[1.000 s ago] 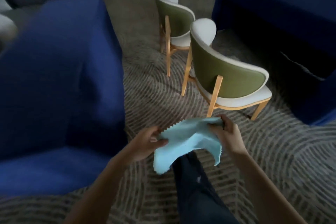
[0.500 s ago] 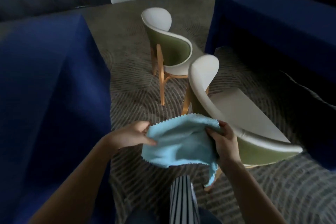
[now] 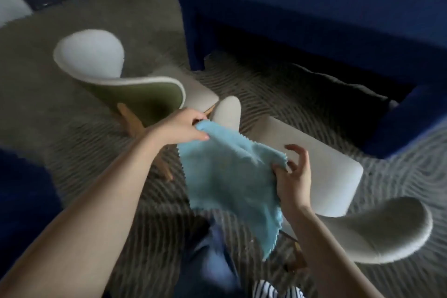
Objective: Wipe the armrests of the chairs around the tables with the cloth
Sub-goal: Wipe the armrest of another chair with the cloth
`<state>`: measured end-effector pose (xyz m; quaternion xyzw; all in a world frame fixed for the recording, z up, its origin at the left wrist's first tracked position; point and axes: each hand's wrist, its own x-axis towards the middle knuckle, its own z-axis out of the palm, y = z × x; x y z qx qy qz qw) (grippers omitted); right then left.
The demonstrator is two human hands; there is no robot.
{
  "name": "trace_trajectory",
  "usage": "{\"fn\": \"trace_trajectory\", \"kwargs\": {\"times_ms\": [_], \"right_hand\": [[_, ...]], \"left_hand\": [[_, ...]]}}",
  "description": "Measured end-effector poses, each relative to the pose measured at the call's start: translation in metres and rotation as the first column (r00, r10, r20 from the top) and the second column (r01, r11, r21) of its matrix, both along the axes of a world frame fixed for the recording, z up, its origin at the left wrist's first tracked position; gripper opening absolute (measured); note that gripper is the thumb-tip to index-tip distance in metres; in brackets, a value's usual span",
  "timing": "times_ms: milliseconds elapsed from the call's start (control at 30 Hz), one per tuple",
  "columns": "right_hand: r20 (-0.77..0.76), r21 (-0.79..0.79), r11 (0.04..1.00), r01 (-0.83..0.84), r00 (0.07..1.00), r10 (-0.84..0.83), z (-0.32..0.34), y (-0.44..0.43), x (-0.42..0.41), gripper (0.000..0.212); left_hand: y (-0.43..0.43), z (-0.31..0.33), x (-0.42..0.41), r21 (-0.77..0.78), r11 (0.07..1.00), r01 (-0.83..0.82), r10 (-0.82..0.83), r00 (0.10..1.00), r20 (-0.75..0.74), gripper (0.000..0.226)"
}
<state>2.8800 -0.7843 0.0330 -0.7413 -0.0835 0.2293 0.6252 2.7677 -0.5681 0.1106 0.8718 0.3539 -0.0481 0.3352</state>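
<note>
A light blue cloth [image 3: 227, 176] hangs spread between my hands over the near chair [image 3: 314, 164]. My left hand [image 3: 181, 126] pinches its top corner beside the chair's left armrest tip [image 3: 228, 110]. My right hand [image 3: 294, 176] grips the cloth's right edge above the cream seat, fingers partly spread. The chair's right armrest [image 3: 387, 227] curves at lower right. A second chair [image 3: 125, 84] with an olive back and wooden legs stands behind at the left.
A table draped in dark blue cloth [image 3: 314, 19] stands ahead at the right, its skirt reaching the floor. Another blue drape [image 3: 21, 196] edges the lower left. Patterned carpet [image 3: 72, 147] covers the floor. My leg in dark trousers [image 3: 208, 261] is below.
I have stepped closer and now look down on the near chair. My left hand has lifted the cloth's corner to the left armrest tip. The cloth is stretched wider between both hands.
</note>
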Motion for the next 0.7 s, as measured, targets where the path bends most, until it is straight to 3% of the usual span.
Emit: {"fn": "trace_trajectory", "kwargs": {"times_ms": [133, 267, 367, 433, 533, 633, 700], "right_hand": [[-0.012, -0.129, 0.969, 0.212, 0.977, -0.215, -0.005, 0.055, -0.005, 0.041], [0.003, -0.229, 0.910, 0.347, 0.935, -0.356, -0.009, 0.092, -0.013, 0.031], [0.002, -0.317, 0.863, 0.393, 0.910, -0.414, -0.012, 0.109, -0.013, 0.027], [-0.017, -0.386, 0.841, 0.379, 0.908, -0.418, -0.014, 0.112, -0.010, 0.024], [-0.023, -0.555, 0.807, 0.202, 0.966, -0.258, -0.023, 0.114, 0.002, 0.036], [0.050, -0.649, 0.759, 0.058, 0.998, -0.034, -0.021, 0.118, 0.010, 0.063], [0.117, -0.646, 0.761, -0.051, 0.979, 0.165, -0.016, 0.123, 0.014, 0.075]], "left_hand": [[0.073, -0.013, 0.055, 0.044, 0.977, 0.209, -0.207, 0.977, -0.053, 0.020], [0.100, -0.025, 0.093, 0.120, 0.928, 0.352, -0.352, 0.936, -0.023, 0.009], [0.107, -0.041, 0.112, 0.161, 0.909, 0.384, -0.389, 0.921, 0.003, 0.017], [0.109, -0.054, 0.119, 0.240, 0.884, 0.400, -0.404, 0.914, -0.036, 0.035], [0.110, -0.063, 0.121, 0.287, 0.810, 0.512, -0.510, 0.856, -0.088, 0.062], [0.110, -0.057, 0.107, 0.101, 0.736, 0.669, -0.654, 0.742, -0.150, 0.082], [0.108, -0.053, 0.094, 0.004, 0.634, 0.773, -0.738, 0.607, -0.296, 0.091]]}}
